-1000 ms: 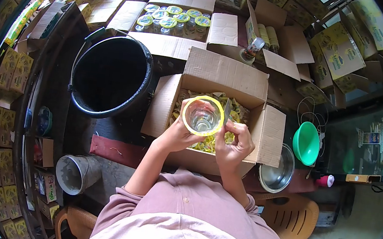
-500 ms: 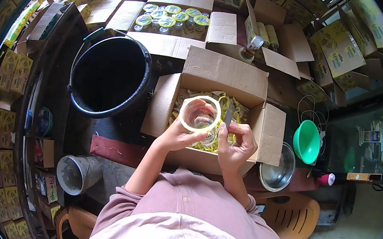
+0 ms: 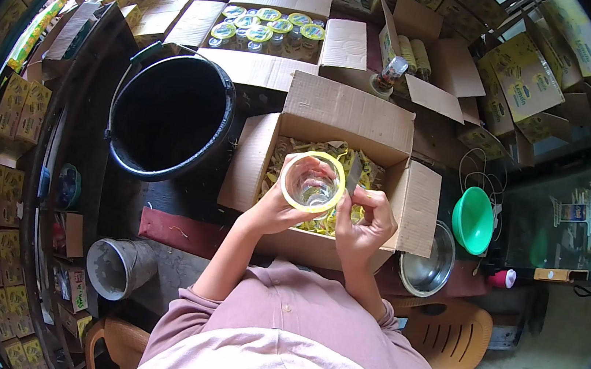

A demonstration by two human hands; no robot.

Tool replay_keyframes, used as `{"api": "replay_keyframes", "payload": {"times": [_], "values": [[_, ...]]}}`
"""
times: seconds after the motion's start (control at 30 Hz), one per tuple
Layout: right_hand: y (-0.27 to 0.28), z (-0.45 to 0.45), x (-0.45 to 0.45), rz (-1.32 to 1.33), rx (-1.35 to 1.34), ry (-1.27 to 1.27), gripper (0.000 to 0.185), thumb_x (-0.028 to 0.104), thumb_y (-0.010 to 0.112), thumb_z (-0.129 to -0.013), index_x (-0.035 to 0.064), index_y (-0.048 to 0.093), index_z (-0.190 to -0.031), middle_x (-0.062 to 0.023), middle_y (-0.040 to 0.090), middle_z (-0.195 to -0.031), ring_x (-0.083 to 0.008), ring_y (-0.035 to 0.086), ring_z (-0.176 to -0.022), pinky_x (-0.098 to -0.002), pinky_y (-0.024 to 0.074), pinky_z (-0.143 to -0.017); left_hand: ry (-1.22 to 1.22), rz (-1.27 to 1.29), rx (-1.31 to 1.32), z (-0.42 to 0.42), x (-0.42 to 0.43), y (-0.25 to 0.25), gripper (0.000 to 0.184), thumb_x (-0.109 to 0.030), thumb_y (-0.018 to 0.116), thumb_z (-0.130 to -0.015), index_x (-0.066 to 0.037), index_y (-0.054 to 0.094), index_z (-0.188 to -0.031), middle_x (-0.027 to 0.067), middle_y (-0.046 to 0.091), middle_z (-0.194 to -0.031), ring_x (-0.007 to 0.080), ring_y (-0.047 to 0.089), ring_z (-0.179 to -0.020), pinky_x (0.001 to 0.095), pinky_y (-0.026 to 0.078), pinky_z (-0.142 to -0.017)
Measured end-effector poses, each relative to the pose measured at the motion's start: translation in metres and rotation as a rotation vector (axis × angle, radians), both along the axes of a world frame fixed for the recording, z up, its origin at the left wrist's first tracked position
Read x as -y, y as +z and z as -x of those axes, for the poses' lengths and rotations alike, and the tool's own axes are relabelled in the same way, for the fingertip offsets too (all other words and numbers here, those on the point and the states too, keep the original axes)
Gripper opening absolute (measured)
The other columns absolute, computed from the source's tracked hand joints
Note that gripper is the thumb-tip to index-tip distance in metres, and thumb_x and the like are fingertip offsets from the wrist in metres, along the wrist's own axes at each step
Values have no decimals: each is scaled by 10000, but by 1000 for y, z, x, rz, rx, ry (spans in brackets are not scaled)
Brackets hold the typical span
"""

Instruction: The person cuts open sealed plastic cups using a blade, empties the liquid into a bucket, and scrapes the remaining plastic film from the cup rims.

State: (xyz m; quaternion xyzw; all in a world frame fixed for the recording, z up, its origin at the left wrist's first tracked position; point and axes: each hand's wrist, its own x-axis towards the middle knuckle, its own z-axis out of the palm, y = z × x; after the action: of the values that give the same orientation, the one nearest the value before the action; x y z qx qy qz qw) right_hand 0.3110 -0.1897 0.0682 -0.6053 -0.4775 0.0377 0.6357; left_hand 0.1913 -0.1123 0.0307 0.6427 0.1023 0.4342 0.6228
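My left hand (image 3: 276,206) is wrapped round a clear plastic cup (image 3: 307,188) with a yellow rim, its open mouth facing up towards me. In my right hand (image 3: 367,223) a small flat grey blade (image 3: 355,173) is pinched between thumb and fingers, pointing away from me. The blade is close beside the right edge of the cup's rim; whether it touches cannot be made out. Both hands are above an open cardboard box (image 3: 350,100) that holds yellow and clear plastic strips (image 3: 369,165).
A large black bucket (image 3: 225,124) stands left of the box. At the right are a metal bowl (image 3: 445,271) and a green bowl (image 3: 473,220). Behind, another carton (image 3: 250,70) holds several yellow-lidded cups (image 3: 259,33). A grey bucket (image 3: 110,269) is at the lower left.
The cup has turned slightly in my left hand and shifted a little to the right. Its rim, angular before, looks rounder. My right hand and the blade have hardly moved.
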Motion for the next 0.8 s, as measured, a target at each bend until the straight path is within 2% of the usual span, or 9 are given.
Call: {"api": "replay_keyframes", "payload": {"times": [0.33,0.43,0.7,0.8], "values": [[-1,1,2,-10,88,-12,130,-42,665,-665,7,585,-756,-102,624,-725,-194,636,-664,-273,492,-600,10,19,-33,-1,1,-1,696,-30,720,-684,-54,318,-1252,89,376,-1146,195,465,-1110,323,415,-940],[2,-1,0,-19,149,-7,138,-46,663,-661,9,588,-763,-107,625,-732,-208,639,-670,-279,498,-604,48,-119,-153,3,-2,3,714,-41,737,-660,-49,332,-1247,85,376,-1143,201,456,-1114,325,406,-954],[-3,-2,2,-6,187,3,158,-62,665,-649,7,591,-769,-106,627,-733,-209,640,-662,-277,497,-603,114,-188,-273,7,-5,-2,633,-101,764,-637,-41,437,-1176,99,411,-1138,245,446,-1105,347,376,-961],[1,-3,0,-4,191,7,146,-114,628,-670,-26,573,-773,-90,583,-736,-139,583,-694,-226,455,-622,86,-138,-264,8,0,6,617,-118,764,-638,-43,452,-1165,107,418,-1151,252,442,-1104,349,366,-963]]}}
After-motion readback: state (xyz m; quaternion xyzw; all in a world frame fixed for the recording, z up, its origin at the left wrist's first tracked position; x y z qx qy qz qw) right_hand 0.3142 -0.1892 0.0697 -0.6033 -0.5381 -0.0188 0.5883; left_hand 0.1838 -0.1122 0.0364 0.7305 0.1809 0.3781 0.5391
